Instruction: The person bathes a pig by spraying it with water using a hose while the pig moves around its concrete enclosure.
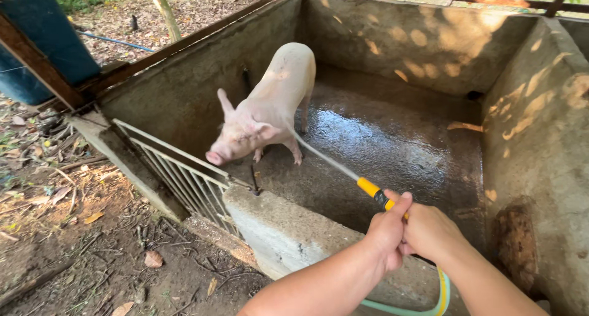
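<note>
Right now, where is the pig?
The pig stands at the pen's left side on the wet floor, near the metal gate.

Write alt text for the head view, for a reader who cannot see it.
Both hands, left hand and right hand, grip a yellow hose nozzle and spray a jet of water at a pale pink pig. The pig stands on the wet floor of a concrete pen, near a metal gate.
</note>
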